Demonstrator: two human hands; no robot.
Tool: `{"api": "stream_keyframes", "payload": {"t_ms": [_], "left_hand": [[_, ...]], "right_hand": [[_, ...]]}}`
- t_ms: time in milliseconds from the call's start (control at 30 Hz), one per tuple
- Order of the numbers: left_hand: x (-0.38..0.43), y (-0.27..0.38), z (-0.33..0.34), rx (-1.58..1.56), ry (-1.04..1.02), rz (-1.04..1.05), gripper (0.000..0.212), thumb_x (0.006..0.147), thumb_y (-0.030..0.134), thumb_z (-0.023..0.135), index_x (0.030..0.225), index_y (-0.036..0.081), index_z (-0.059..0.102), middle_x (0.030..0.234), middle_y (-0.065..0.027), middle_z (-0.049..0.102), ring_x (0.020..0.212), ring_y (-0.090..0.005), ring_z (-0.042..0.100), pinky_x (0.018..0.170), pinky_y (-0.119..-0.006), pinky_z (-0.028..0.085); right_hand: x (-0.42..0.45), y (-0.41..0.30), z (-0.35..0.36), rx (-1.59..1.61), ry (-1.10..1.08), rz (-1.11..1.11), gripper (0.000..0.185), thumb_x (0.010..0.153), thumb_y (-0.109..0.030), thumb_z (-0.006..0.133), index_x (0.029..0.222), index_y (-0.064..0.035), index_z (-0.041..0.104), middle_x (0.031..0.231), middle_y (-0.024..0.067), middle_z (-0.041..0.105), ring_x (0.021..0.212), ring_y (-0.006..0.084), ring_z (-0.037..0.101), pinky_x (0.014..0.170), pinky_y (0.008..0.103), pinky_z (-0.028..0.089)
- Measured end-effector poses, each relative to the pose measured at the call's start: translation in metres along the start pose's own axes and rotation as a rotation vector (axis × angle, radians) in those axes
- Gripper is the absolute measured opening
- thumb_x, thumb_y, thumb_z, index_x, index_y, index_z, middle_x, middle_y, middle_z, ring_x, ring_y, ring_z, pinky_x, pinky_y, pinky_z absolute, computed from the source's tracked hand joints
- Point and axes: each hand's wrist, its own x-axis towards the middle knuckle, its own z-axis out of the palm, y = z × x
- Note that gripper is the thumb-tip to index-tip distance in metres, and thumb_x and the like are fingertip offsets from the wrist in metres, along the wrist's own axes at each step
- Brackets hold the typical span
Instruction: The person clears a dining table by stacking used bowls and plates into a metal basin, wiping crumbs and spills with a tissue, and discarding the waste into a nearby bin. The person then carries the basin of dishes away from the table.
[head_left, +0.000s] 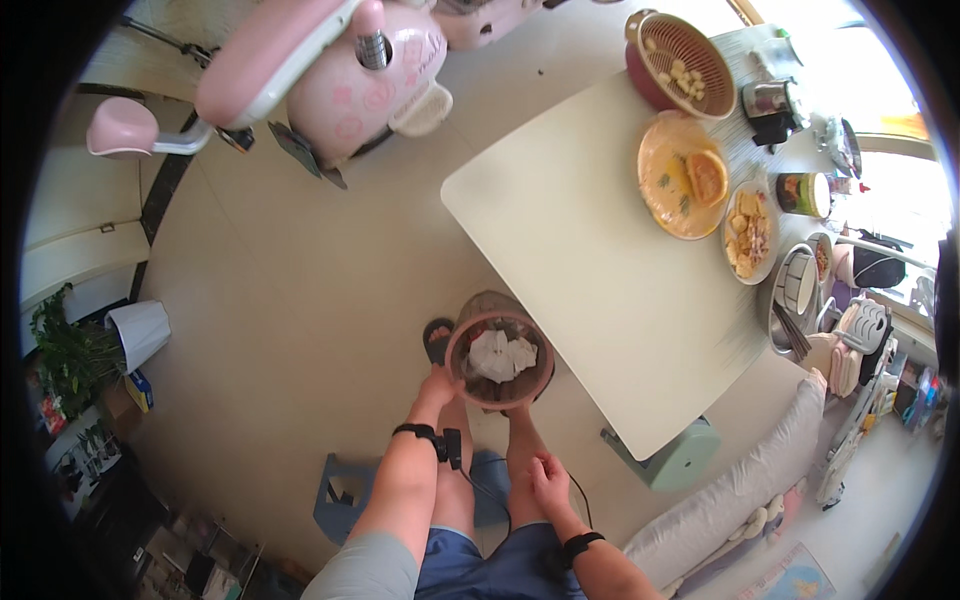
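Note:
My left hand grips the left rim of a round pink trash bin, which has a dark liner inside. Crumpled white tissues lie in the bin. The bin is in front of my legs, beside the left edge of the table. My right hand hangs over my right leg, below and right of the bin, with its fingers curled; no object shows in it. Both wrists wear black straps, and a small black device sits on the left one.
The pale table bears a colander with pale pieces, an orange basin and a plate of food. A green stool stands under its near corner. A blue stool is by my legs; a pink scooter stands ahead.

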Motion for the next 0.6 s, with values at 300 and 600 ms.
{"api": "stream_keyframes", "payload": {"t_ms": [300, 600], "left_hand": [[-0.082, 0.024, -0.079, -0.368, 0.307, 0.049, 0.069, 0.083, 0.036, 0.059, 0.132, -0.004, 0.031, 0.104, -0.0182, 0.062, 0.094, -0.0267, 0.060, 0.081, -0.035, 0.047], [-0.139, 0.002, -0.132, -0.764, 0.420, 0.107, 0.058, 0.088, 0.033, 0.055, 0.130, -0.002, 0.036, 0.089, -0.0069, 0.063, 0.073, -0.0100, 0.057, 0.060, -0.023, 0.045]], "right_hand": [[-0.004, -0.017, -0.029, -0.029, -0.034, -0.017, 0.028, 0.086, -0.022, 0.059, 0.103, -0.0003, 0.057, 0.073, 0.0037, 0.059, 0.050, 0.0078, 0.050, 0.046, 0.0229, 0.043], [-0.013, -0.046, -0.060, 0.166, -0.059, 0.229, 0.034, 0.088, -0.031, 0.056, 0.110, -0.0054, 0.053, 0.076, 0.0035, 0.057, 0.055, 0.0101, 0.051, 0.046, 0.0233, 0.044]]}}
